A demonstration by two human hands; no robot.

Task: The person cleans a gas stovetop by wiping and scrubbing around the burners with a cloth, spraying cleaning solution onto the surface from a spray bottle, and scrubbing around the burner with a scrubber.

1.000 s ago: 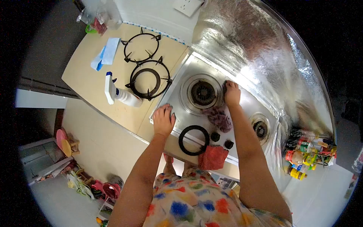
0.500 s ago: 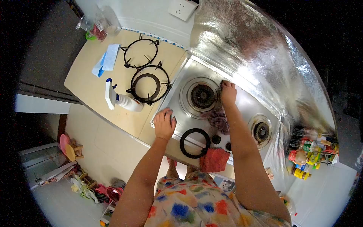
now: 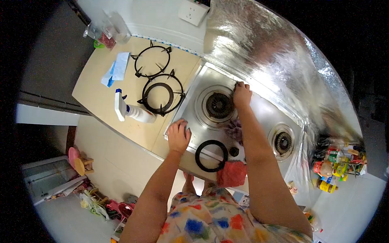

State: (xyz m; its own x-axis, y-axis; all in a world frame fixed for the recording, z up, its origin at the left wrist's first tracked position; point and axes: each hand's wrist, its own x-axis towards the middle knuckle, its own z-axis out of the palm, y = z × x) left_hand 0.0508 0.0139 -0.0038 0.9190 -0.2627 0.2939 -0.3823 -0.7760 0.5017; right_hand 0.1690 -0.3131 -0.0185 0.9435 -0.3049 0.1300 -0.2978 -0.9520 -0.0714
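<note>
My right hand [image 3: 242, 96] is closed at the upper right of the left burner [image 3: 220, 105], pressed to the steel cooktop [image 3: 192, 103]. A bit of something dark shows at its fingertips, too hidden to name. My left hand [image 3: 179, 137] rests with fingers spread on the cooktop's front left corner. A purple-grey rag [image 3: 234, 131] lies below the burner, partly behind my right forearm. Near the front edge lie a black ring [image 3: 197, 156] and a red cloth [image 3: 231, 174], beside a black knob [image 3: 234, 151].
On the counter at left are two black pan supports [image 3: 169, 60] [image 3: 183, 95], a dark ring [image 3: 171, 97], a white spray bottle [image 3: 139, 114] and blue-white cloths [image 3: 120, 67]. A second burner [image 3: 283, 141] is at right. Foil [image 3: 259, 48] covers the wall; bottles [image 3: 326, 186] stand far right.
My right hand has shifted slightly left along the cooktop, closer to the left burner. My left hand stays on the corner. The whole view has moved a little.
</note>
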